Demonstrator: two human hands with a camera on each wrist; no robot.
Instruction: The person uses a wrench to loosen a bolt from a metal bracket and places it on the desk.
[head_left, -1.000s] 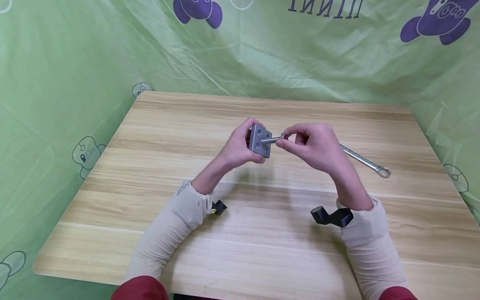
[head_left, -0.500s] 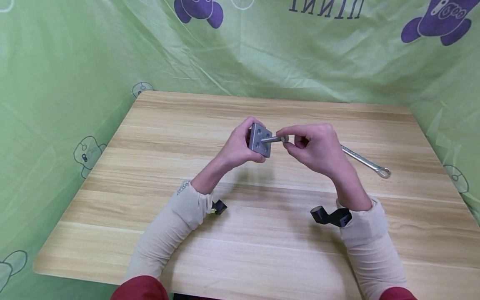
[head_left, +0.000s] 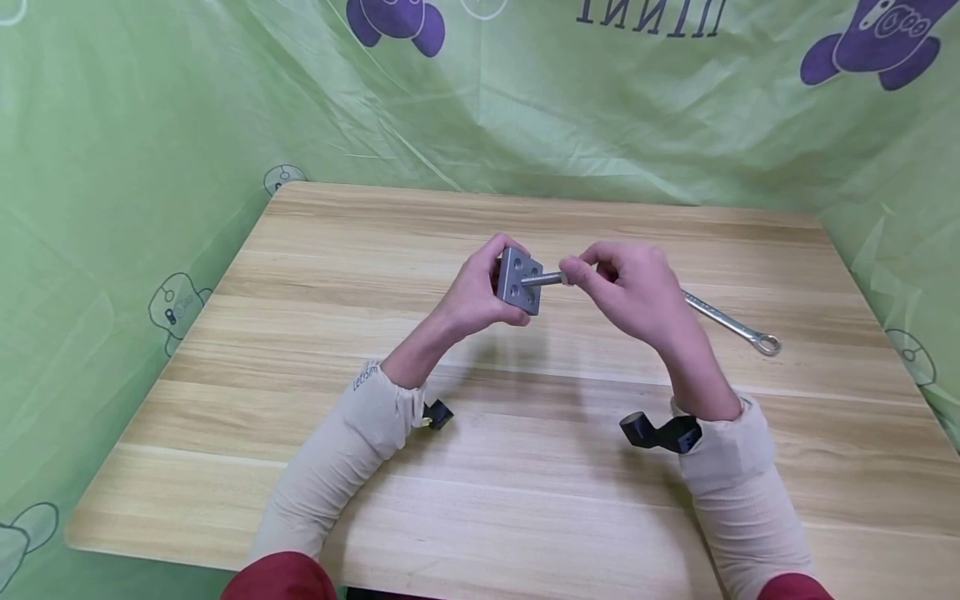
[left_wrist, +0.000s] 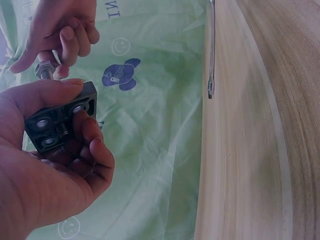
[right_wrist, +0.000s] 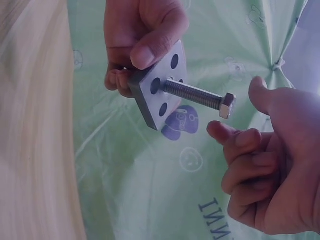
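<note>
My left hand (head_left: 480, 292) grips a square grey metal plate (right_wrist: 159, 92) by its edges, thumb on one side and fingers curled behind. A long hex bolt (right_wrist: 195, 95) stands out from the plate's centre hole, with smaller holes around it. In the left wrist view the plate's recessed back (left_wrist: 60, 120) shows threads at its centre. My right hand (right_wrist: 275, 165) is at the bolt's hex head (right_wrist: 227, 105), index fingertip close by it and thumb spread away. Its other fingers are loosely bent.
A combination wrench (head_left: 731, 323) lies on the wooden table (head_left: 375, 242) to the right, partly hidden behind my right hand. A green printed curtain (head_left: 525, 108) surrounds the table. Black wrist cameras (head_left: 663, 433) sit below both hands.
The right fingers pinch the bolt's head at first, shift around it, and now stand parted, with the thumb swung to the near side. Left hand and plate stay in place.
</note>
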